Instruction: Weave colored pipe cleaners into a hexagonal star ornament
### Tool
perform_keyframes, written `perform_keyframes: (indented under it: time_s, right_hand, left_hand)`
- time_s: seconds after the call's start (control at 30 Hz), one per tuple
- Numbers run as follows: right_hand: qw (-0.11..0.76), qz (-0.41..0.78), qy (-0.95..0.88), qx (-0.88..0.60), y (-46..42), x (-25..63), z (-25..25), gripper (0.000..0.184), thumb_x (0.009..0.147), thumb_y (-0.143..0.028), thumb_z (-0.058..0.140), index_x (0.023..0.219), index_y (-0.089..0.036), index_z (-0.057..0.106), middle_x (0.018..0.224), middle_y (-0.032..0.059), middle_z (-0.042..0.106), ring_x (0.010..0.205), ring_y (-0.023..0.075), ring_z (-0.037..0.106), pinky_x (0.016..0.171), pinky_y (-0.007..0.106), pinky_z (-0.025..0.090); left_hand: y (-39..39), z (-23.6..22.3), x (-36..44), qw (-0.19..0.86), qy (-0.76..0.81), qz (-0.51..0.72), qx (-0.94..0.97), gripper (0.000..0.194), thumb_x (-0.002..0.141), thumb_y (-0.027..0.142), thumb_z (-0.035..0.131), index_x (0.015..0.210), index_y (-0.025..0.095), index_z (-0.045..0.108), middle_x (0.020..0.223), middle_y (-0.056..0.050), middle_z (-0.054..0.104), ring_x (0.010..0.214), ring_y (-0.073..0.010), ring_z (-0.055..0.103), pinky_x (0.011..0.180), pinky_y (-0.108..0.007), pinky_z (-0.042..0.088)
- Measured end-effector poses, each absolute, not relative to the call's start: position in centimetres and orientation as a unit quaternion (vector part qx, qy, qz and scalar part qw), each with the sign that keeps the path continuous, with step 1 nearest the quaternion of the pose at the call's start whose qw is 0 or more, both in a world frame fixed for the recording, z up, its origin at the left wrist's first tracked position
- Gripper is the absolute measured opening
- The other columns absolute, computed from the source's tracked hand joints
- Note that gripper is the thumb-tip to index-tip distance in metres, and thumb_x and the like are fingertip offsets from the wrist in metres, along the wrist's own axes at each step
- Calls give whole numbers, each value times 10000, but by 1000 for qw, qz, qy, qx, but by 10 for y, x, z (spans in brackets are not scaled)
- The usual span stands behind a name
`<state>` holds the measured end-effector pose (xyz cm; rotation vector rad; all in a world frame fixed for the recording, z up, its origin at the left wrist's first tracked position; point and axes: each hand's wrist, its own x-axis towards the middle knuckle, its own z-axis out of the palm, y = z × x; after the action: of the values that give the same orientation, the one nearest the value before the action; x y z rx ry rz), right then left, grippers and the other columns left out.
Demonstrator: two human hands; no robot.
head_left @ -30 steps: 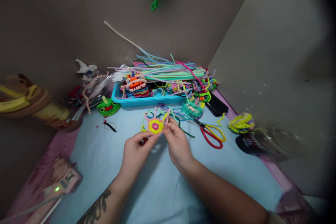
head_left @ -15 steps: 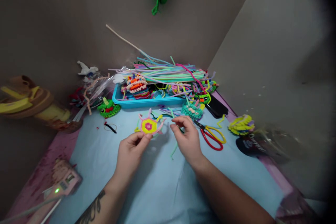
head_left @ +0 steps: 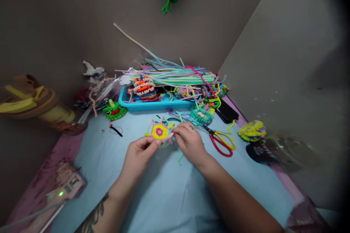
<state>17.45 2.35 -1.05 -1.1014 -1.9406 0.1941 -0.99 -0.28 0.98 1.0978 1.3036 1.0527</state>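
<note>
A small woven pipe-cleaner piece (head_left: 160,131), yellow with a pink middle and pink spokes, is held just above the light blue table cover (head_left: 164,193). My left hand (head_left: 140,153) pinches its lower edge. My right hand (head_left: 188,142) is closed in a pinch at its right side, on a thin green pipe cleaner (head_left: 179,158) that trails down beneath the hand.
Red and yellow scissors (head_left: 221,142) lie right of my right hand. A blue tray (head_left: 147,105) of pipe cleaners and woven figures sits at the back. A green figure (head_left: 115,111), a teal figure (head_left: 201,115), a glue gun (head_left: 65,187) and a yellow coil (head_left: 251,130) are around.
My right hand drew away to the right with the green pipe cleaner, then came back to the woven piece's right edge. The left hand kept hold of the piece.
</note>
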Motion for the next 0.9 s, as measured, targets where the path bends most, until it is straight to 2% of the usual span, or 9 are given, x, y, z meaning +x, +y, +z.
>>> perform_keyframes:
  time_s: [0.23, 0.4, 0.5, 0.63, 0.77, 0.9]
  right_hand:
    - [477, 97, -753, -442, 17, 175, -1, 157, 871, -109, 515, 875, -202, 640, 795, 43, 678, 775, 161, 634, 715, 280, 509]
    - [526, 135, -717, -438, 8, 171, 8, 163, 843, -106, 549, 846, -215, 670, 775, 28, 705, 746, 155, 652, 704, 274, 513]
    - [532, 249, -656, -474, 7, 168, 9, 131, 818, -155, 582, 777, -223, 687, 753, 18, 708, 716, 158, 647, 683, 282, 508]
    - [481, 484, -538, -494, 12, 167, 7, 85, 741, -261, 667, 697, -194, 694, 682, 12, 670, 657, 153, 612, 621, 272, 480]
    - [473, 574, -476, -469, 15, 166, 4, 117, 649, -290, 747, 670, -182, 705, 683, -8, 612, 658, 125, 552, 637, 259, 446]
    - [446, 710, -322, -439, 12, 161, 1, 236, 579, -306, 816, 697, -180, 655, 665, -39, 613, 593, 89, 548, 606, 226, 438]
  left_hand:
    - [0, 6, -14, 515, 585, 415, 470, 255, 707, 394, 700, 646, 148, 672, 577, 28, 554, 554, -97, 440, 544, -217, 316]
    - [0, 6, -14, 519, 575, 405, 485, 224, 700, 375, 703, 677, 153, 705, 599, 11, 602, 560, -111, 472, 549, -223, 337]
    - [-1, 10, -13, 532, 563, 403, 488, 221, 692, 371, 709, 662, 152, 708, 613, -7, 634, 572, -124, 505, 563, -229, 362]
    - [-1, 13, -13, 529, 552, 419, 489, 201, 685, 359, 719, 669, 159, 717, 622, -14, 652, 588, -138, 535, 583, -235, 391]
    - [-2, 13, -14, 508, 554, 433, 497, 183, 709, 347, 706, 669, 169, 714, 637, -5, 652, 602, -132, 538, 594, -227, 395]
    - [-3, 15, -12, 469, 564, 441, 518, 169, 729, 333, 694, 670, 176, 714, 686, -14, 668, 660, -147, 562, 638, -234, 414]
